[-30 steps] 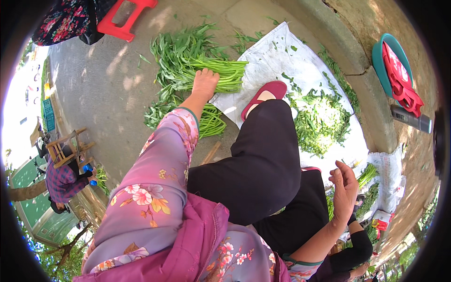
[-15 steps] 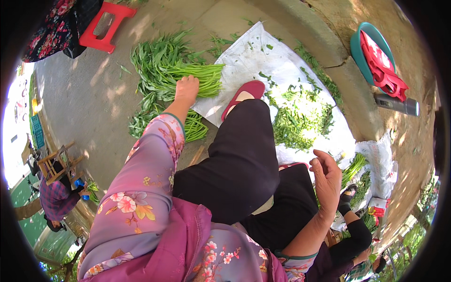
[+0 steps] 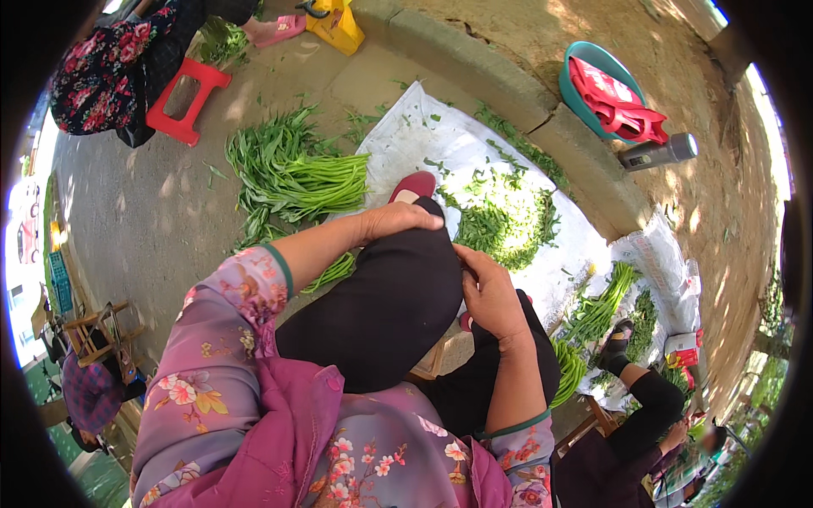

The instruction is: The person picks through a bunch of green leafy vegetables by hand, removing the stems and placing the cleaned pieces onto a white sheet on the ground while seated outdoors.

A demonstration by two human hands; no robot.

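Note:
My left hand [image 3: 401,221] lies across the top of my left knee, holding no vegetable; some of its fingers are hidden. On the knee's right side is my right hand [image 3: 494,296], fingers and thumb apart, nothing between them, fingertips against the dark trouser leg [image 3: 381,313]. Beyond my left forearm lies a big bunch of leafy green stems [image 3: 318,182], leaves to the left and stem ends on the white sheet [image 3: 394,127]. A smaller green bunch [image 3: 336,271] shows below that forearm. Picked green leaves [image 3: 508,216] are heaped on the sheet.
A red stool [image 3: 188,102] stands far left beside a person in flowered clothing. Along the curb [image 3: 474,72] sit a teal basin [image 3: 567,89] with a red bag [image 3: 614,102] and a grey flask [image 3: 660,152]. More green stems [image 3: 605,305] lie right, near another person's foot.
My left hand has left the leafy bunch and come to my knee. My right hand has moved left and up against the same knee. The view has shifted.

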